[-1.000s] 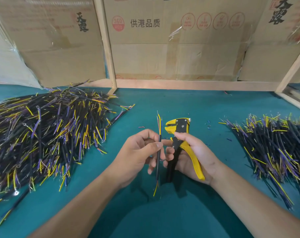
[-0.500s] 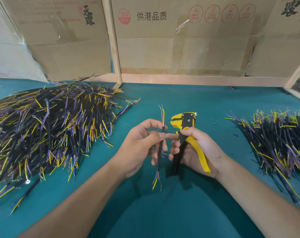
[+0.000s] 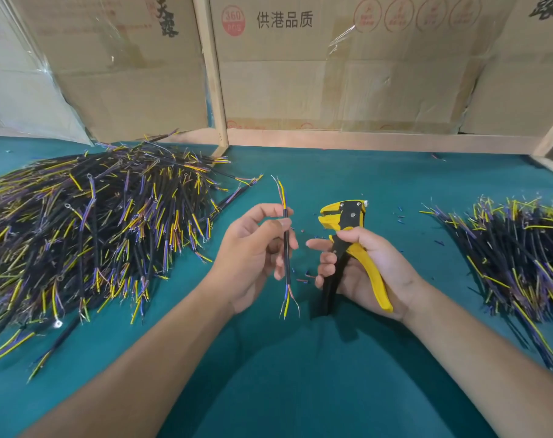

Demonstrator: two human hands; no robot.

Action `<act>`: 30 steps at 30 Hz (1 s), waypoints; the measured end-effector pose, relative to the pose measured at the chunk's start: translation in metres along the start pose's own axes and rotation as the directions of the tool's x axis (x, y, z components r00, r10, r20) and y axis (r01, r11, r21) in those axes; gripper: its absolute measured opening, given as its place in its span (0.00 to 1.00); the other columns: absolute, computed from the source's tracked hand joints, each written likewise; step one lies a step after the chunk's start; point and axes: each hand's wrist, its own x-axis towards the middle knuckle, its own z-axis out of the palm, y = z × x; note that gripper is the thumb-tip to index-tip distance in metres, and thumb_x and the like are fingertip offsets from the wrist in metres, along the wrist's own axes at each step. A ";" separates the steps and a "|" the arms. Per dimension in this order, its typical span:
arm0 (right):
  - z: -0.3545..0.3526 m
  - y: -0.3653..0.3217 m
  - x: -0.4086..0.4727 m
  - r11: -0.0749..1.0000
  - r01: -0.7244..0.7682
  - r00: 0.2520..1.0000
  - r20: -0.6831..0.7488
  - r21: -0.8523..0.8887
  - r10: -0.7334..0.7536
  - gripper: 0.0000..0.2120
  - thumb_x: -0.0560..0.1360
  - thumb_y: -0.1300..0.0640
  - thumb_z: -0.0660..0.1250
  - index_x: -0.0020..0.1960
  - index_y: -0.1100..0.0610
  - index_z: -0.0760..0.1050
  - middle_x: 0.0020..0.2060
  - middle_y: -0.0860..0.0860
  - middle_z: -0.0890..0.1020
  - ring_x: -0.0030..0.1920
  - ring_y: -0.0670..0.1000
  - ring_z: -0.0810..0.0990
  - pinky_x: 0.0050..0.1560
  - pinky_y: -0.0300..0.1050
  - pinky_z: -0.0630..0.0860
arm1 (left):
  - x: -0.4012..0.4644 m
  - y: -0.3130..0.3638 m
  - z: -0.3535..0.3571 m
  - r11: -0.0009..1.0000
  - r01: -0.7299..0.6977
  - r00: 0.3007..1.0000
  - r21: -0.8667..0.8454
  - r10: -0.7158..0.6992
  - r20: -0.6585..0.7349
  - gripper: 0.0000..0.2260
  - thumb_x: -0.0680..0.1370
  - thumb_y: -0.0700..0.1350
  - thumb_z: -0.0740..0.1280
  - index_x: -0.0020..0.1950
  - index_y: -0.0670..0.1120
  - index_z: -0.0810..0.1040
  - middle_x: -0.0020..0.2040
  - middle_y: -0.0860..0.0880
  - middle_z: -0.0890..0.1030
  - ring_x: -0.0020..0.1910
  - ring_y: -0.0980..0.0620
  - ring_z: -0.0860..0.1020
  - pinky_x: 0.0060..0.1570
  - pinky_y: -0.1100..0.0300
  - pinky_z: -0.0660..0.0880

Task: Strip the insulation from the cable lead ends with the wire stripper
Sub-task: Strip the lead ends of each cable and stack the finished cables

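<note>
1. Fingers (image 3: 286,223) of left hand (image 3: 253,257) pinch a short black-sheathed cable piece (image 3: 286,248) at its upper part, thumb on front; cable stands nearly upright betw. the two hands, above the teal cloth-covered worktop (image 3: 347,178).
2. Cable ends: thin yellow, blue and bare-looking leads fan out at top and at bottom; top leads point up and away, bottom ones hang below the hand.
3. Right hand (image 3: 363,270) grips the yellow-and-black wire stripper (image 3: 347,235) round its handles, fingers curled; the tool head points up-left, just beside the cable but apart from it.
4. Left side of worktop: big heap of black cables w/ yellow and purple leads (image 3: 95,235).
5. Right side: smaller heap of same kind of cables (image 3: 515,257).
6. Small bits of insulation (image 3: 398,216) lie scattered near the stripper.
7. Behind: brown cardboard boxes (image 3: 332,74) w/ printed characters, in a pale wooden frame (image 3: 212,74).
</note>
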 end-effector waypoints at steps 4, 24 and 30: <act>0.000 -0.001 0.000 1.000 -0.002 1.000 -0.002 0.003 0.002 0.26 0.73 0.50 0.65 0.63 0.68 0.76 0.34 0.53 0.70 0.32 0.52 0.71 0.39 0.52 0.79 | 0.001 0.001 -0.001 1.000 -0.025 0.999 -0.007 0.024 -0.028 0.05 0.76 0.41 0.66 0.52 0.45 0.75 0.31 0.47 0.78 0.21 0.54 0.67 0.19 0.66 0.65; -0.004 0.000 0.001 1.000 0.006 1.000 0.013 -0.014 -0.006 0.25 0.76 0.50 0.64 0.64 0.68 0.76 0.35 0.53 0.71 0.33 0.53 0.72 0.40 0.51 0.79 | -0.003 0.002 0.000 0.973 -0.180 0.984 0.143 0.179 0.025 0.07 0.79 0.40 0.67 0.55 0.50 0.76 0.33 0.46 0.78 0.23 0.52 0.68 0.22 0.63 0.68; -0.004 0.000 0.002 1.000 0.012 1.000 0.018 -0.003 -0.012 0.24 0.74 0.50 0.66 0.61 0.67 0.78 0.34 0.54 0.71 0.33 0.53 0.71 0.40 0.52 0.79 | -0.004 0.001 0.001 0.958 -0.211 0.976 0.192 0.198 0.088 0.09 0.78 0.42 0.66 0.57 0.52 0.79 0.35 0.45 0.79 0.24 0.51 0.69 0.23 0.62 0.69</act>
